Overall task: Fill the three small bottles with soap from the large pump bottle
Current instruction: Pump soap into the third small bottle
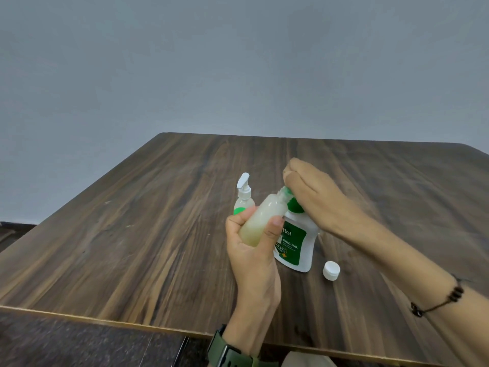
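Note:
My left hand [252, 250] grips a small clear bottle [260, 221] holding pale soap, tilted with its open neck up against the green nozzle of the large pump bottle [296, 243]. This large white bottle with a green label stands on the wooden table [132, 234]. My right hand [315, 197] lies palm down on its green pump head, covering most of it. Behind my left hand stands another small bottle [244, 198] with a white pump top and a green sticker, partly hidden. A third small bottle is not visible.
A loose white cap [331, 270] lies on the table just right of the large bottle. The table's near edge runs along the bottom, with dark floor beyond it at the left. A grey wall rises behind the table.

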Tool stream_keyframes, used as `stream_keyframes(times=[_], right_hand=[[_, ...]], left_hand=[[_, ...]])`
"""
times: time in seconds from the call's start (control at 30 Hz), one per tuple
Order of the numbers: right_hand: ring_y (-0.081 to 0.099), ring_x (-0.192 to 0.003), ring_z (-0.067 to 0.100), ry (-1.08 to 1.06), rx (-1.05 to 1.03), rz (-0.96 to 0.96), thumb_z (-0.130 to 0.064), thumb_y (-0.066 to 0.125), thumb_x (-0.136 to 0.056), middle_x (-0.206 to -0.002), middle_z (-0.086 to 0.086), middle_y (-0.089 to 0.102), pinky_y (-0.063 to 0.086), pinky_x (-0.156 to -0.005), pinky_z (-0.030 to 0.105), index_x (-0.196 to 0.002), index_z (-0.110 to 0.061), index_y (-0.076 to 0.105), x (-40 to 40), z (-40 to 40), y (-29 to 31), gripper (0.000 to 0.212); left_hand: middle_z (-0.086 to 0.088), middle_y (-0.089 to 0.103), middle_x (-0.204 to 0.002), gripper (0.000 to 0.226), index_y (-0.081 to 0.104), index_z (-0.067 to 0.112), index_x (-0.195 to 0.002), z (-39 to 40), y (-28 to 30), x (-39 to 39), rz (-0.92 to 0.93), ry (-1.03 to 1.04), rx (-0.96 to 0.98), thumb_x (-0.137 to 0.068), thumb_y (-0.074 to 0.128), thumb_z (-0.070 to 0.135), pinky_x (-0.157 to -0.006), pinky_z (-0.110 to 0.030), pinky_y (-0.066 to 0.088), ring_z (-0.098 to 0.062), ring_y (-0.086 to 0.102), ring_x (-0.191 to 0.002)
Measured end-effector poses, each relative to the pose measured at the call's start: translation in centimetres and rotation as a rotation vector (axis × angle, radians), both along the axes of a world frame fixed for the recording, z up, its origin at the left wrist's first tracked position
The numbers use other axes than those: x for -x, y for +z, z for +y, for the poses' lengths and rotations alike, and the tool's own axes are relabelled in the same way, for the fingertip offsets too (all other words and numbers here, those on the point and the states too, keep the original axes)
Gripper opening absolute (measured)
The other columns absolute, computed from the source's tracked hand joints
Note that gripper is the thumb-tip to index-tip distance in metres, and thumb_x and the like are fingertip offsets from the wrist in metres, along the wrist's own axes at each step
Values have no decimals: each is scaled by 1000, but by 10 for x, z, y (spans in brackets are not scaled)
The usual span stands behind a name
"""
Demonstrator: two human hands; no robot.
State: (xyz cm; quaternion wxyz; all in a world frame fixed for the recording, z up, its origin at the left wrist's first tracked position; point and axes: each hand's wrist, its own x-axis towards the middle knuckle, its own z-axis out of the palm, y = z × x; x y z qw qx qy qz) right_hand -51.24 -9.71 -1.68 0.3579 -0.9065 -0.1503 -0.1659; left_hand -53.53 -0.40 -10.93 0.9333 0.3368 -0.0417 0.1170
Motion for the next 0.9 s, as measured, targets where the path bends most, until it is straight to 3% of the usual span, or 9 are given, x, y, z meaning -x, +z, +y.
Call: stream_keyframes(times=[0.3,0.4,0.5,0.67,0.9], right_hand=[[39,-69,18,7,51,7,-16,33,-95,-73,1,43,36,-68,38,-64,-20,33,1,0,1,31],[38,-66,15,14,62,6,-17,33,-95,-71,0,43,33,-64,33,-65,-19,34,-1,-2,8,31],[37,-65,14,17,17,11,-14,33,-96,-69,-1,41,30,-61,28,-64,-20,32,2,-1,2,33],[38,-68,15,23,36,41,-13,33,-96,-75,6,44,32,-66,34,-68,-13,36,3,2,8,27],[39,-67,18,7,62,-2,-13,31,-96,-75,9,45,35,-66,35,-72,-9,38,7,4,-1,25]], left_hand=[[-8,68,-88,51,60,18,-89,1,1,4,-16,5,7,-48,91,20,-65,-22,55,-17,66,-75],[-9,68,-88,36,58,17,-92,0,3,3,-36,-11,9,-63,77,9,-65,-24,55,-17,67,-74],[-4,71,-83,42,59,18,-90,0,2,1,-39,-19,21,-57,84,11,-64,-23,55,-16,67,-73],[-8,67,-87,32,57,16,-92,0,-1,4,-29,-22,40,-65,72,6,-66,-23,55,-16,66,-74],[-11,66,-91,36,56,15,-92,1,-3,6,-29,-13,59,-65,77,5,-65,-23,55,-16,67,-75]])
